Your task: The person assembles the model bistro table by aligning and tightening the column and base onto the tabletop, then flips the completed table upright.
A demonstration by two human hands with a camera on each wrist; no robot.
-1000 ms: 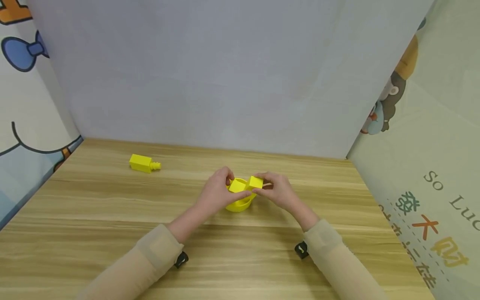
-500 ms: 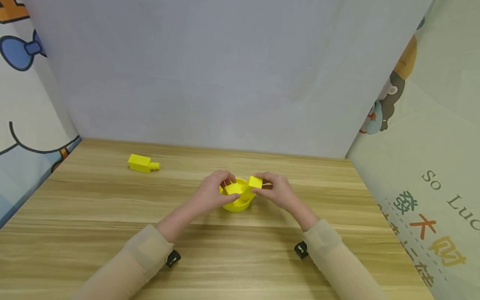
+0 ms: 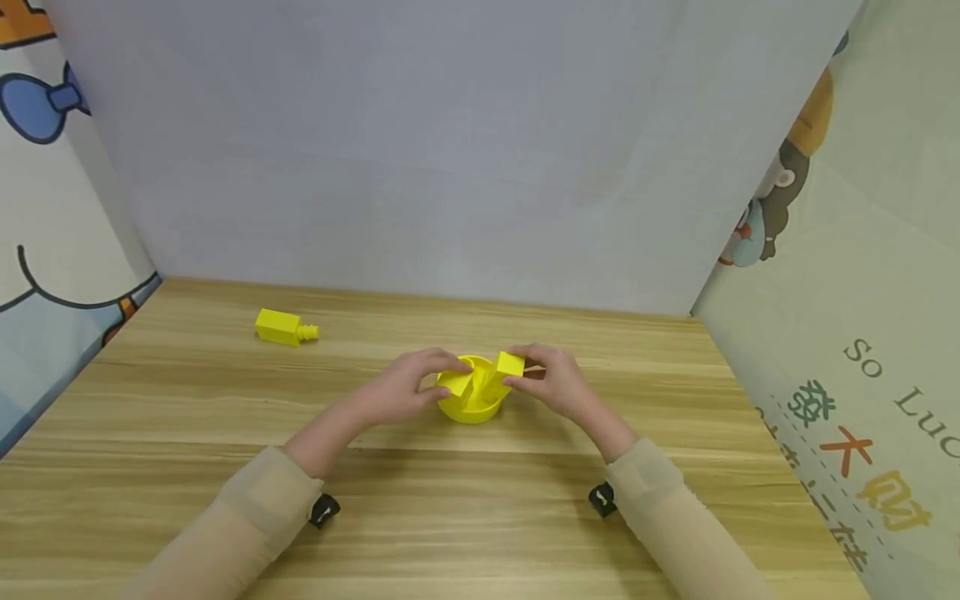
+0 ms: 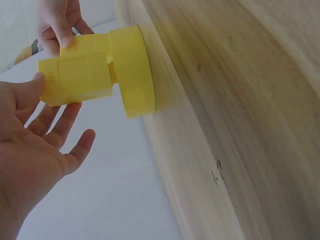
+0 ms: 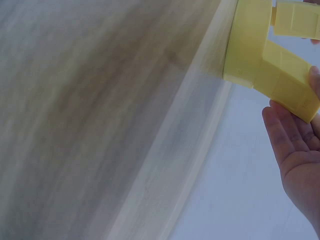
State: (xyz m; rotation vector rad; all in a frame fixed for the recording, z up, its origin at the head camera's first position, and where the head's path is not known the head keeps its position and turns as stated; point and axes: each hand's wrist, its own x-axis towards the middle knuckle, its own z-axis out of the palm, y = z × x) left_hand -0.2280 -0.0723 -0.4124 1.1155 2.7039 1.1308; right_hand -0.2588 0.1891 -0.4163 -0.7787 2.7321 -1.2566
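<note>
A round, shallow yellow dish [image 3: 471, 414] stands on the wooden table, in front of the person. Two yellow rectangular blocks rise out of it. My left hand [image 3: 397, 387] pinches the left block [image 3: 456, 382] between thumb and fingers; that block, marked 152 [image 4: 80, 77], has a narrow neck toward the dish in the left wrist view. The right block [image 3: 511, 365] leans outward over the dish's right side, and my right hand [image 3: 555, 383] grips its upper end. In the right wrist view this leaning block [image 5: 287, 82] meets the dish at its lower end.
Another yellow block with a ridged, screw-like end [image 3: 280, 327] lies at the table's back left. A pale cloth wall [image 3: 450, 167] rises behind the table [image 3: 480, 517]. Printed cloths hang at both sides.
My left hand has moved left, from near the right block, its fingers spreading and then pinching the left block. That block now sits further left in the dish. My right hand holds still.
</note>
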